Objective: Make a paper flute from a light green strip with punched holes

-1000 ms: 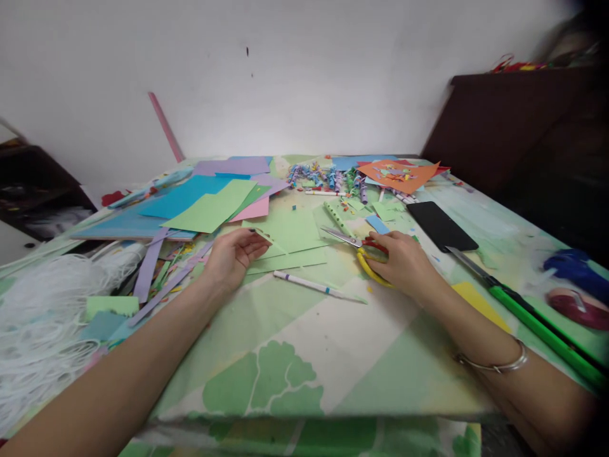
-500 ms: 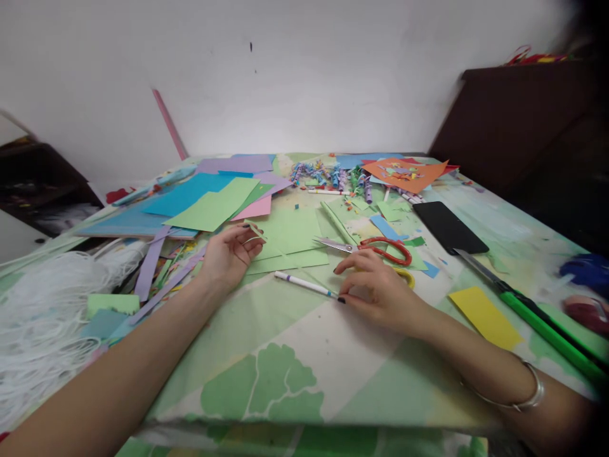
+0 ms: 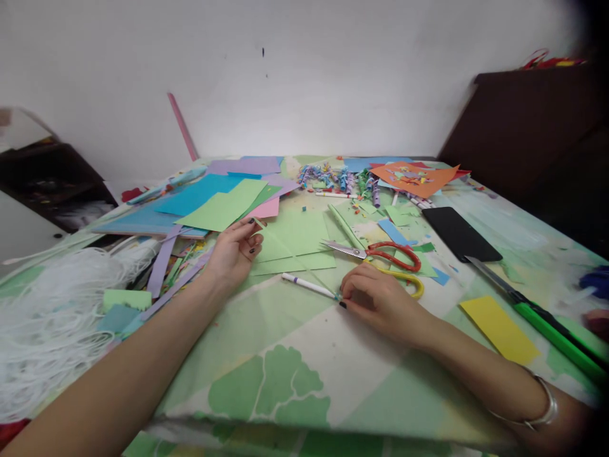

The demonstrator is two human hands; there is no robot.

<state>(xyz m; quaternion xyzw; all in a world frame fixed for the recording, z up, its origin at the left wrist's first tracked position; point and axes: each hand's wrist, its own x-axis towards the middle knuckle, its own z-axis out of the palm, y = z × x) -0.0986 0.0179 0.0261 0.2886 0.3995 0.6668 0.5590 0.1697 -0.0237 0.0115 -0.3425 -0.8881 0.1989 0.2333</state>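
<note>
A narrow pale green paper strip (image 3: 295, 256) runs slantwise between my two hands. Its upper end is pinched between thumb and finger of my left hand (image 3: 235, 249), the other fingers curled. At the lower end, the thumb and fingers of my right hand (image 3: 380, 298) are closed on the strip. A white marker (image 3: 308, 284) with a purple band points at my right fingertips; whether they touch it I cannot tell. Green paper sheets (image 3: 297, 238) lie under the strip. Just beyond my right hand are scissors (image 3: 394, 255) with red and yellow handles, blades apart.
White cord (image 3: 61, 304) and paper scraps heap at the left. Coloured sheets (image 3: 200, 197) and curled paper strips (image 3: 333, 178) lie farther back. To the right are a black phone (image 3: 461, 233), a yellow paper piece (image 3: 498, 327) and a green-handled cutter knife (image 3: 537, 324).
My right fingers have closed in at the strip's lower end, and the strip now stretches straighter between the hands. The whole view has shifted slightly.
</note>
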